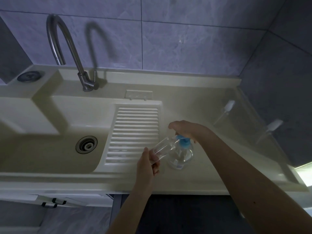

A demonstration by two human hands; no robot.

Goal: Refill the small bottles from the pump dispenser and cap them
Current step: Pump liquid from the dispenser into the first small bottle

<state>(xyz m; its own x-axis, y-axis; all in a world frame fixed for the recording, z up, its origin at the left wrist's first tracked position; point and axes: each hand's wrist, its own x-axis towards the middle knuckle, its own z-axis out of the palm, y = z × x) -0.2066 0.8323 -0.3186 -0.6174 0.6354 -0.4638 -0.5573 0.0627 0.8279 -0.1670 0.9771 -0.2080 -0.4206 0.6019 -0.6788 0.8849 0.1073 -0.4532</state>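
A clear pump dispenser (181, 157) with a blue pump head (183, 141) stands on the cream counter (211, 176), right of the ribbed drainboard. My right hand (187, 130) lies on top of the pump head, palm down. My left hand (147, 163) grips the base of a small clear bottle (164, 146), held tilted with its open mouth up against the pump's spout. At the counter's far right lie two more small clear bottles with white spray tops (228, 106) (274, 124).
The sink basin with its drain (86, 144) is to the left, and the ribbed drainboard (135, 132) runs between it and the dispenser. A steel gooseneck tap (67, 48) rises at the back. A tiled wall closes in the right side.
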